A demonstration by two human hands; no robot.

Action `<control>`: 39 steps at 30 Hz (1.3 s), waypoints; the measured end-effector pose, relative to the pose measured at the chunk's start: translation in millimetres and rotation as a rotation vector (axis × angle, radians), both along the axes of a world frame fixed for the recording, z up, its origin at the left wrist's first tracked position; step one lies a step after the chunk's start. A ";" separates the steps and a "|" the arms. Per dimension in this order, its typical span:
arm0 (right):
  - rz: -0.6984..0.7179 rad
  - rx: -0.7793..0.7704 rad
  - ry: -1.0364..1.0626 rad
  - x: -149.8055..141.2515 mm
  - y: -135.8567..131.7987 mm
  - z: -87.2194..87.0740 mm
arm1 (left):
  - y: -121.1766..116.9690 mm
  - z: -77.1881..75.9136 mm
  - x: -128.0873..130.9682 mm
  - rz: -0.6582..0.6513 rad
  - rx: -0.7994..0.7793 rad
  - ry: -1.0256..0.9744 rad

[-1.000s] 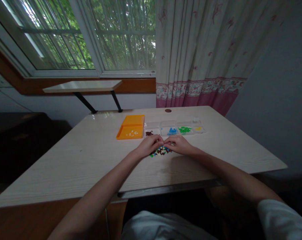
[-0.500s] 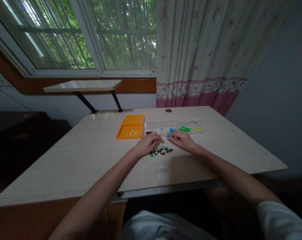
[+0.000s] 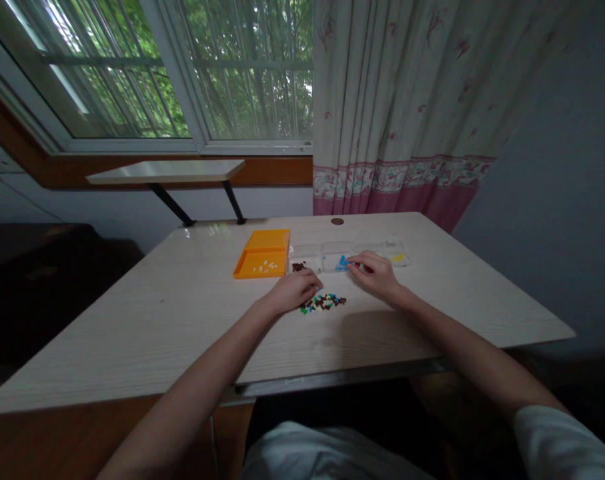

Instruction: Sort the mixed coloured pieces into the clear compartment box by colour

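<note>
My left hand (image 3: 295, 291) hangs low at the left edge of a mixed pile of small pieces (image 3: 327, 303), coloured brown, blue, green and whitish. Its fingers are curled together, and anything between them is too small to make out. Over the front of the clear compartment with blue pieces (image 3: 341, 263) is my right hand (image 3: 375, 274). Thumb and forefinger are pinched together beside the blue pieces; what they hold, if anything, cannot be told. That hand hides most of the neighbouring green pieces. Brown pieces (image 3: 299, 267) lie in the clear compartment behind my left hand.
An open orange box (image 3: 237, 273) with several white pieces stands left of the clear containers. Yellow pieces (image 3: 397, 258) lie in the rightmost compartment. A small raised shelf (image 3: 167, 171) stands at the desk's back left, beneath the window. The wooden desk (image 3: 147, 333) extends around everything.
My right hand has shifted right, from the front of the blue compartment towards the green one, uncovering more blue pieces. My left hand has dropped slightly and drawn nearer the pile.
</note>
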State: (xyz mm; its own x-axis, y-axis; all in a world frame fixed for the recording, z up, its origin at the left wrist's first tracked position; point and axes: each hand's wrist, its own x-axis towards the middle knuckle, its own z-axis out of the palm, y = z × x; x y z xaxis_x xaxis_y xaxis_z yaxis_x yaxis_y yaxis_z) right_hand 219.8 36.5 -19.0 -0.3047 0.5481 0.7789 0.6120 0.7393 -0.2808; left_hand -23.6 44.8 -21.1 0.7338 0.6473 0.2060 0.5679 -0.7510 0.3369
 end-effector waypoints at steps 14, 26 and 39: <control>0.007 0.041 0.010 1.2 0.4 0.8 | 4.8 -3.6 -3.4 0.077 -0.016 -0.012; 0.012 0.036 0.001 3.9 1.2 -0.3 | 16.2 -11.7 -7.9 0.058 -0.062 -0.109; -0.075 -0.015 -0.041 8.4 8.3 -3.8 | 15.3 -12.6 -10.5 0.044 0.006 -0.048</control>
State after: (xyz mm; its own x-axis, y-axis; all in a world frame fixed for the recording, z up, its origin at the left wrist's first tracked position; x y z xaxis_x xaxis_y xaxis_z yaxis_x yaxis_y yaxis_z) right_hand 228.2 44.8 -22.9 -0.2936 0.5824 0.7580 0.6766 0.6868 -0.2656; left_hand -34.1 60.1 -33.7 0.6935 0.6776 0.2448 0.5838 -0.7277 0.3600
